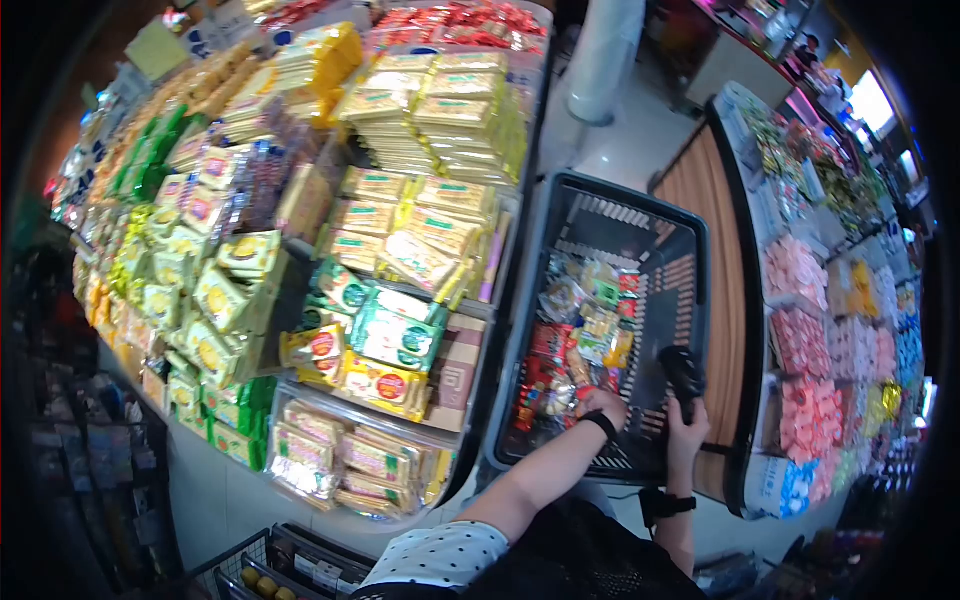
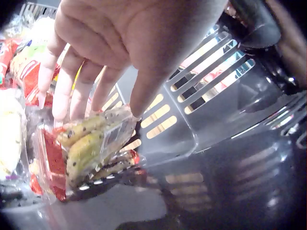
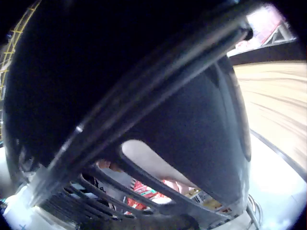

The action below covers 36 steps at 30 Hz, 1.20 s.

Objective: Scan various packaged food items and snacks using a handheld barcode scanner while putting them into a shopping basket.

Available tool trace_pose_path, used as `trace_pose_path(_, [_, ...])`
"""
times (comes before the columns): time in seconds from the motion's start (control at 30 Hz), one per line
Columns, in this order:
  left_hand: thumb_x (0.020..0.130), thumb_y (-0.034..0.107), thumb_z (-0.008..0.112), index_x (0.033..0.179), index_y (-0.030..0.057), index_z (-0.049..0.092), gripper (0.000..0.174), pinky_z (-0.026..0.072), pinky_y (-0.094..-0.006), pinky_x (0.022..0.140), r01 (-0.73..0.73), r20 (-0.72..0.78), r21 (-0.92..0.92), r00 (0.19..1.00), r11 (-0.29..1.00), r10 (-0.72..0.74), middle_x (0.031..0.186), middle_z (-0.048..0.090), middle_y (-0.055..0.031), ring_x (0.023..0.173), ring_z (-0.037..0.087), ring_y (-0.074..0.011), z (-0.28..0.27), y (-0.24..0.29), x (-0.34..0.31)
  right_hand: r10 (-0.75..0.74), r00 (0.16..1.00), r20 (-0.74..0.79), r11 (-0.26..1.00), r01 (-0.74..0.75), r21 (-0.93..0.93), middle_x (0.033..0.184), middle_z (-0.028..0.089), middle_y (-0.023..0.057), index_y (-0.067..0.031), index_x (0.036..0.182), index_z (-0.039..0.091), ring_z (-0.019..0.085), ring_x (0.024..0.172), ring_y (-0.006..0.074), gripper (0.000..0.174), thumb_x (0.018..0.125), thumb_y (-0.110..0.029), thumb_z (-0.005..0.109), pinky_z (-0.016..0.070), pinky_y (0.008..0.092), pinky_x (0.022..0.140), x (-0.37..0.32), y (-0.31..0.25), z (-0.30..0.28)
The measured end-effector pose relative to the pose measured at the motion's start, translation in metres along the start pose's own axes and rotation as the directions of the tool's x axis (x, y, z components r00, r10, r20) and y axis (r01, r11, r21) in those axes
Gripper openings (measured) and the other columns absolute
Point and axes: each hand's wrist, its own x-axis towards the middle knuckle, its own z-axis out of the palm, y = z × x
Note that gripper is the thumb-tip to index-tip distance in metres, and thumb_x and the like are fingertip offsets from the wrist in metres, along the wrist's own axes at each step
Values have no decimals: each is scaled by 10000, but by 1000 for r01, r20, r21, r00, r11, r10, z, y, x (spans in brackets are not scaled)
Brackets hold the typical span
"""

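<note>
My left hand point(image 1: 605, 408) reaches down into a dark plastic shopping basket point(image 1: 700, 235). In the left wrist view its fingers extend downward, and the fingertips and thumb meet the upper edge of a clear snack packet point(image 2: 91, 148) holding black-speckled pieces. My right hand point(image 1: 688, 428), at the basket's right side, grips a glossy black handheld object point(image 1: 682, 370) with a rounded head; its kind I cannot tell. Red packets point(image 1: 550, 343) and other wrapped snacks lie in the basket. In the right wrist view a dark slotted wall point(image 3: 192, 120) hides the right hand.
On the left, a stepped shelf holds stacked biscuit packs point(image 1: 465, 110) and green and yellow packets point(image 1: 395, 335). A wood-panelled display stand point(image 1: 715, 300) with pink bagged goods point(image 1: 810, 415) borders the basket's right. Behind the basket rises a white pillar point(image 1: 603, 60).
</note>
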Motion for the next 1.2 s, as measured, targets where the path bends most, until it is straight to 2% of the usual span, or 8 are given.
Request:
trace_pose_path(0.07, [801, 130, 585, 1046, 73, 651, 260, 472, -497, 626, -28, -25, 75, 999, 997, 30, 1041, 641, -74, 920, 617, -273, -21, -11, -19, 164, 979, 124, 895, -201, 397, 782, 558, -3, -25, 1012, 555, 525, 678, 51, 159, 857, -60, 563, 419, 189, 585, -3, -49, -9])
trace_pose_path(0.3, [819, 127, 516, 932, 23, 651, 205, 460, -414, 659, -175, -240, 157, 948, 972, 210, 867, 653, -76, 807, 629, -259, -107, -13, -118, 5, 994, 108, 938, -42, 344, 892, 580, 25, -14, 1092, 529, 534, 785, 80, 252, 852, -81, 571, 424, 214, 708, -6, -38, -26])
trace_pose_path(0.5, [792, 158, 530, 921, 62, 601, 176, 417, -389, 671, -259, -685, 299, 612, 919, 395, 864, 628, -72, 838, 589, -226, -88, -26, -202, 163, 971, 174, 674, -238, 699, 889, 566, 16, -39, 1120, 500, 555, 745, 79, 269, 868, -117, 550, 460, 210, 651, -17, -9, -53])
trace_pose_path(0.53, [741, 287, 629, 990, 31, 579, 360, 424, -376, 758, -309, -487, 121, 810, 943, 328, 922, 598, -111, 912, 571, -249, -122, -36, -242, 157, 971, 182, 647, -240, 724, 766, 546, -11, -63, 1032, 507, 528, 609, 57, 183, 867, -125, 553, 434, 188, 522, -17, -37, -48])
trace_pose_path(0.6, [720, 313, 653, 1002, 18, 566, 418, 449, -342, 744, -371, -596, 37, 737, 928, 319, 870, 608, -94, 852, 594, -226, -117, -63, -270, 233, 942, 242, 650, -337, 681, 637, 482, -39, -91, 931, 483, 433, 449, 38, 123, 856, -136, 570, 345, 171, 390, -13, -62, -43])
trace_pose_path(0.73, [804, 350, 578, 922, 38, 585, 334, 462, -377, 678, -288, -560, -156, 814, 945, 155, 736, 610, -126, 743, 611, -263, -106, -98, -283, 78, 986, 149, 825, -148, 545, 827, 580, 7, -15, 1028, 545, 528, 753, 62, 235, 820, -91, 625, 428, 211, 669, 14, 5, -22])
trace_pose_path(0.9, [790, 178, 548, 807, 60, 591, 127, 462, -376, 592, -172, -835, -213, 544, 962, -88, 703, 590, -96, 667, 581, -259, -83, -100, -255, -9, 996, 86, 928, -24, 372, 805, 582, 54, 0, 988, 577, 533, 691, 94, 250, 775, -97, 667, 427, 259, 624, 18, 7, -18])
trace_pose_path(1.2, [781, 154, 559, 719, 64, 579, 112, 434, -348, 548, -180, -843, -159, 536, 971, -39, 628, 553, -70, 595, 550, -221, -81, -90, -245, 60, 995, 86, 872, -94, 480, 788, 607, 50, 22, 959, 569, 529, 703, 65, 202, 818, -113, 618, 431, 231, 625, 23, 0, -25])
